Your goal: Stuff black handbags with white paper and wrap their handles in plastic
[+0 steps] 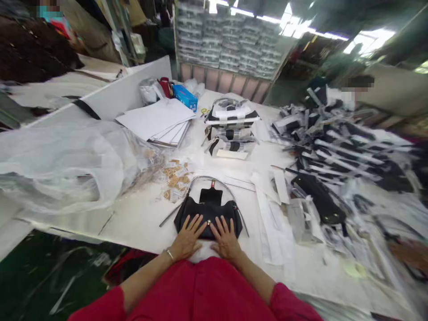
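Observation:
A black handbag (209,208) lies on the white table in front of me. Its flap (211,196) is folded back, away from me, and a small gold clasp shows on its front. My left hand (188,238) rests on the bag's left half with the fingers spread. On the right half my right hand (225,238) lies flat, its fingers also apart. Neither hand grips anything. A grey wrapped strap (219,179) arches behind the bag, and its ends lie to either side.
Brown tags (175,180) and clear plastic bags (100,165) lie to the left. Behind are white sheets (160,118), a blue box (185,97) and several wrapped bags (231,133). White paper strips (272,223) and a large pile of wrapped bags (347,151) fill the right.

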{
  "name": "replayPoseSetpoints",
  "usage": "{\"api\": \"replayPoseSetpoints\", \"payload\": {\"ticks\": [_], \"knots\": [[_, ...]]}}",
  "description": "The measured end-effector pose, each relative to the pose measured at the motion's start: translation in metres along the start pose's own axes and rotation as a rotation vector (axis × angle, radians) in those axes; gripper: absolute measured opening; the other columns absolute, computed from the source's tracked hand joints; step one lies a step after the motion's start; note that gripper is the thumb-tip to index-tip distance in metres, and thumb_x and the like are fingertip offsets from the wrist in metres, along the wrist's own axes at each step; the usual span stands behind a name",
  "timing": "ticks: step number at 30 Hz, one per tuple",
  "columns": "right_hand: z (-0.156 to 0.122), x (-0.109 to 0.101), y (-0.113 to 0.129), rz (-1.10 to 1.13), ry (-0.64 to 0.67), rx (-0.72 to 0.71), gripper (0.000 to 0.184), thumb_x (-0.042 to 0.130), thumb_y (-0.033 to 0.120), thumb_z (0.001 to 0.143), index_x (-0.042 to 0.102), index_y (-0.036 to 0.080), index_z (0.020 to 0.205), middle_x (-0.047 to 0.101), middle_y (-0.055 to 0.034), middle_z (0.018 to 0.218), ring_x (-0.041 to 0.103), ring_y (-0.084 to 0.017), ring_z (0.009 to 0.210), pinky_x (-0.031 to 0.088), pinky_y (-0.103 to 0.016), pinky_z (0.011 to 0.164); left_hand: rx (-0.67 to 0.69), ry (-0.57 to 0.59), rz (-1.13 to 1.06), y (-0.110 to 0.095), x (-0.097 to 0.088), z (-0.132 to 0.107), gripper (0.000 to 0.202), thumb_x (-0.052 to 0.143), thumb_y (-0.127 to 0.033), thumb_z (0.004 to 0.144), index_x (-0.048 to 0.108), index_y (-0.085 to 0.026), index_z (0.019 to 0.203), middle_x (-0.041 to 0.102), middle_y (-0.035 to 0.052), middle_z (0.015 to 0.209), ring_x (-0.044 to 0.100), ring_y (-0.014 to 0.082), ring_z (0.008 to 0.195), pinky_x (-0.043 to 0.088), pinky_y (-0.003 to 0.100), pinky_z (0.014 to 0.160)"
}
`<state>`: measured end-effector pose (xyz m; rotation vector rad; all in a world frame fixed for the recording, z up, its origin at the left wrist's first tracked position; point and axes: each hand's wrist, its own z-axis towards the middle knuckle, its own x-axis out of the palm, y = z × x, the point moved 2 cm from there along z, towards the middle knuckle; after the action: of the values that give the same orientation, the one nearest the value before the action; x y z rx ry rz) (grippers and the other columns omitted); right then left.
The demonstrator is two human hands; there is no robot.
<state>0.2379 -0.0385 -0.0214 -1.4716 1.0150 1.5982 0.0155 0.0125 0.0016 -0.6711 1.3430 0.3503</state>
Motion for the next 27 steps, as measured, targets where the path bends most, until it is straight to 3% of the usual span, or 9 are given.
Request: {"api": "replayPoseSetpoints", "payload": {"ticks": [6, 12, 15, 21, 27], "knots": [[0.008, -0.012, -0.002, 0.065, 0.022, 0.014, 0.097, 0.064, 0.061, 0.08, 0.013, 0.026, 0.155, 0.015, -0.016, 0.162, 0.009, -0.042, 0.148, 0.002, -0.075, 0.111, 0.023, -0.012, -0.073, 0.011, -0.006, 0.025, 0.055, 0.031, -0.042, 0.102, 0.021, -0.026, 0.153, 0.039, 0.007, 0.154, 0.036, 0.02, 0.141, 0.028, 0.044, 0.116], [0.016, -0.052, 0.002, 0.17, 0.117, 0.044, 0.086, 0.052, 0.063, 0.087, 0.013, 0.026, 0.154, 0.015, -0.0131, 0.162, 0.006, -0.037, 0.149, 0.01, -0.073, 0.113, 0.176, -0.167, 0.103, 0.007, 0.011, 0.036, 0.058, 0.045, -0.038, 0.096, 0.032, -0.024, 0.151, 0.038, 0.0096, 0.154, 0.033, 0.0294, 0.143, 0.016, 0.053, 0.119], [0.01, -0.066, 0.01, 0.189, 0.099, 0.11, 0.078, 0.048, 0.058, 0.091, 0.015, 0.025, 0.154, 0.019, -0.0122, 0.162, 0.008, -0.034, 0.149, 0.009, -0.071, 0.114, 0.221, -0.206, 0.155, 0.011, 0.017, 0.035, 0.057, 0.046, -0.037, 0.094, 0.037, -0.024, 0.149, 0.039, 0.0106, 0.153, 0.034, 0.0307, 0.142, 0.012, 0.054, 0.119], [-0.018, -0.062, 0.023, 0.203, 0.046, 0.243, 0.083, 0.056, 0.056, 0.088, 0.015, 0.027, 0.154, 0.013, -0.0123, 0.163, 0.007, -0.035, 0.149, 0.011, -0.07, 0.115, 0.231, -0.217, 0.158, 0.009, 0.013, 0.038, 0.052, 0.045, -0.037, 0.094, 0.043, -0.029, 0.146, 0.038, 0.0101, 0.154, 0.034, 0.031, 0.142, 0.016, 0.055, 0.118], [-0.02, -0.054, 0.018, 0.212, 0.031, 0.273, 0.091, 0.064, 0.058, 0.082, 0.016, 0.029, 0.154, 0.01, -0.0136, 0.163, 0.004, -0.036, 0.149, 0.009, -0.07, 0.114, 0.083, -0.246, 0.13, -0.007, 0.014, 0.025, 0.05, 0.037, -0.027, 0.096, 0.043, -0.027, 0.146, 0.037, 0.0123, 0.154, 0.034, 0.0315, 0.142, 0.023, 0.055, 0.115]]}}
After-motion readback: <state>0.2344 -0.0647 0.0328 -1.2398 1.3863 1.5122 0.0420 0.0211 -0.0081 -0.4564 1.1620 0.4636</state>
